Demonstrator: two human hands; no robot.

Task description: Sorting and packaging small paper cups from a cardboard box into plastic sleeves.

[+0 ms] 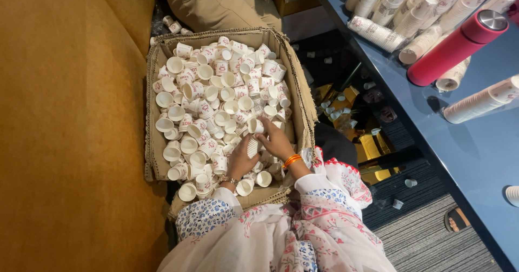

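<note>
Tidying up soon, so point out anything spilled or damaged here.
Loose cups lie scattered on the floor between the box and the table, some tipped over. The box's rim is torn and ragged. On the table, cup stacks lie toppled beside a red flask.

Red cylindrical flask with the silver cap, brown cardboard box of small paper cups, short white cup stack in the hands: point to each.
Red cylindrical flask [451,50], head view, middle of its red body.
Brown cardboard box [304,96], head view, right wall.
Short white cup stack [252,146], head view, middle of its ribbed side.

A home-like room used for packing: mustard sofa [65,126], carpet [427,239], cup stacks [411,12] on a blue table [476,147].
</note>
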